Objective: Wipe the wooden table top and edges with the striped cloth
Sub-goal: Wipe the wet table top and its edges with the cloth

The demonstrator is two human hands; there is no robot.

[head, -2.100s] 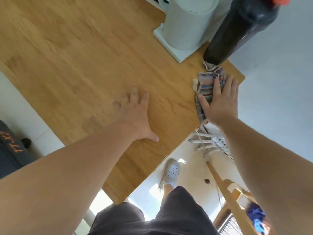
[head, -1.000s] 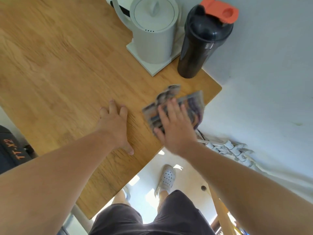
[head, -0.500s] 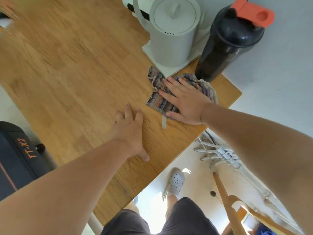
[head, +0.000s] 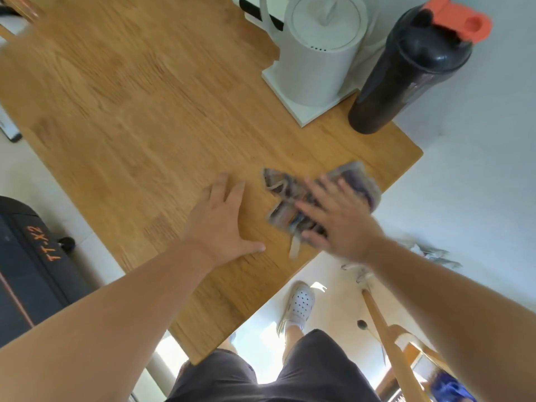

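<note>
2 hands are on the wooden table, both flat. Our left hand rests palm down on bare wood, with its fingers straight and slightly spread and its thumb stretched out to the right; it holds nothing. Just beside it, our right hand presses down on the striped cloth with straight, spread fingers. It does not grip the cloth, though blur softens this hand and the cloth's pattern. The cloth lies crumpled near the table's right corner, close to the near edge. 1 bunched end sticks out past the fingertips, and a pale strip trails towards the edge below the thumb. Farther back, well apart from the cloth, a white kettle stands upright on its square white base. Just right of it is a black shaker bottle with an orange cap, near the table's far right edge. Below the table edge we see our dark shorts, 1 white perforated shoe on the pale floor and a wooden chair frame. At the left sits a dark case lettered TT-X2 in orange.
</note>
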